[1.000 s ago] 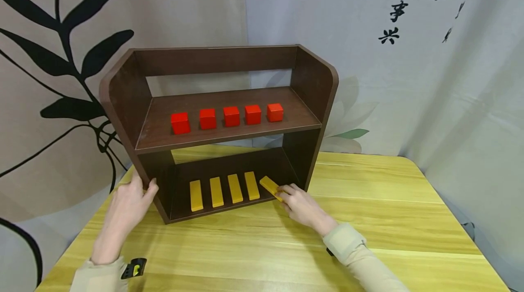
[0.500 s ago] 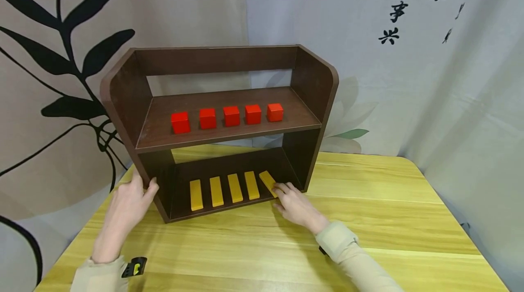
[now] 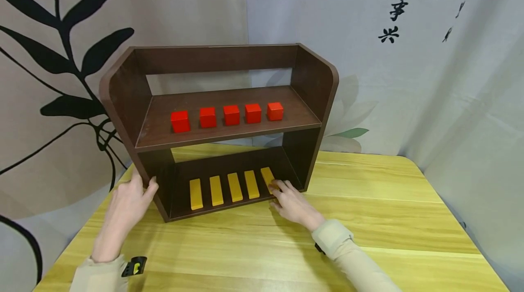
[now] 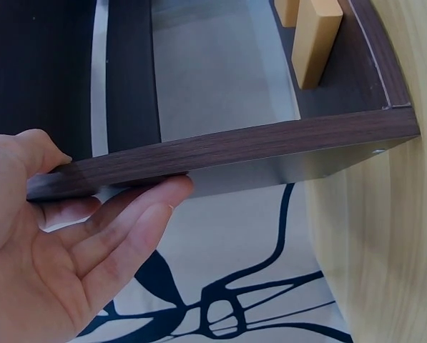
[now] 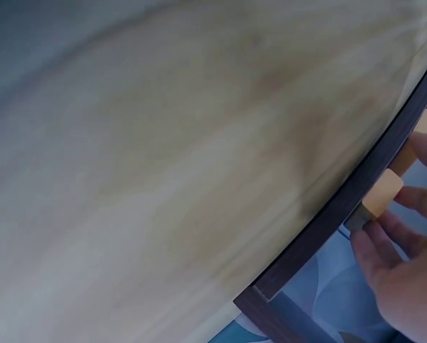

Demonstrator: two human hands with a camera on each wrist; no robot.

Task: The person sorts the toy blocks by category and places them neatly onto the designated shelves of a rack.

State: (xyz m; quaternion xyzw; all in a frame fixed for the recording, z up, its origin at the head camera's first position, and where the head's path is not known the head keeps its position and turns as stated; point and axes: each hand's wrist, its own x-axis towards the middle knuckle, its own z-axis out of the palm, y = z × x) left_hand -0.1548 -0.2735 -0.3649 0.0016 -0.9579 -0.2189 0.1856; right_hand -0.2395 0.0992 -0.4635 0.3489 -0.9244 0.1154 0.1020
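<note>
In the head view, a dark brown shelf unit [image 3: 221, 123] stands on the yellow wooden bench [image 3: 368, 219]; five red cubes [image 3: 231, 115] sit in a row on its upper shelf, and five yellow blocks lie side by side on its bottom board. The step in hand looks like squaring up the fifth yellow block [image 3: 268, 177], at the three o'clock end of the row, so that it lies parallel with the other four yellow blocks [image 3: 223, 189]. The right hand [image 3: 292, 203] reaches in from five o'clock, its fingers nearly straight and a little apart, the tips resting on the near end of that block. The left hand [image 3: 128, 205] steadies the shelf unit at nine o'clock, thumb over the front edge of the side panel, fingers outside it. The next move probably calls for a light nudge at the block's near end. In the left wrist view, the left hand [image 4: 70, 243] lies loosely extended along the side panel [image 4: 227, 153], the thumb on its inner face and the fingers [image 4: 138, 221] beneath, bracing rather than gripping. In the right wrist view, which is blurred, the right hand's fingers [image 5: 406, 243] are spread, and one tip touches the block's end [image 5: 382, 194] at the board's edge.
</note>
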